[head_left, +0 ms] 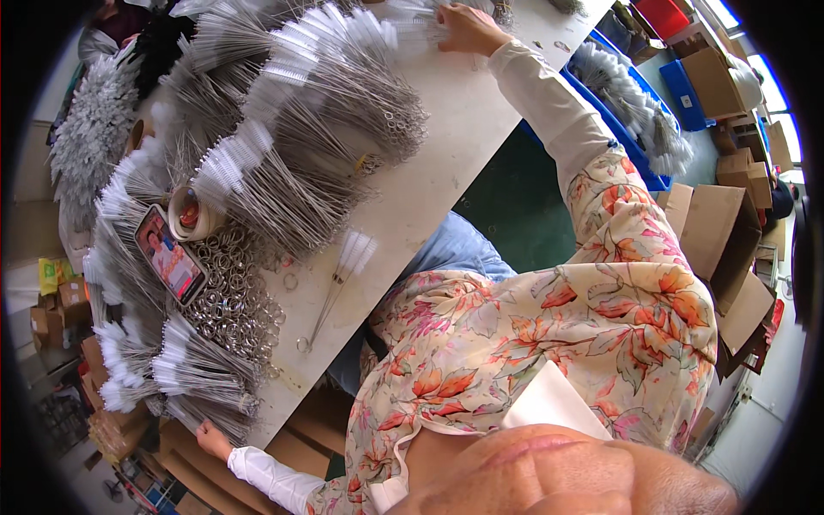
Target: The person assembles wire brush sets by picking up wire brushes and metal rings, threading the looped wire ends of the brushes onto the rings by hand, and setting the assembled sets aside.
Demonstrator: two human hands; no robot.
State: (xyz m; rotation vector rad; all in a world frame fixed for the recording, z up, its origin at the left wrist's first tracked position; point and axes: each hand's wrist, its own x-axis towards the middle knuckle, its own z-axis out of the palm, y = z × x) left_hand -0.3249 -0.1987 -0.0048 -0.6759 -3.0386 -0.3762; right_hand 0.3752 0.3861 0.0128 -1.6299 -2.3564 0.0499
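While both arms spread wide, L hand [210, 438] at 7 o'clock touches a wire brush bundle [202, 378] at the table [446, 146] edge; grip can't be told. R hand [463, 27] at 12 curls closed on white-tipped brushes [403, 21]. Prob. a gathering step; lifting needs firm pinches.

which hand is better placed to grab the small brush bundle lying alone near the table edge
Probably the left. The left hand rests at the table's near edge beside the brush piles, closer to the lone bundle. The right hand is stretched to the far end, touching the white-tipped brushes there.
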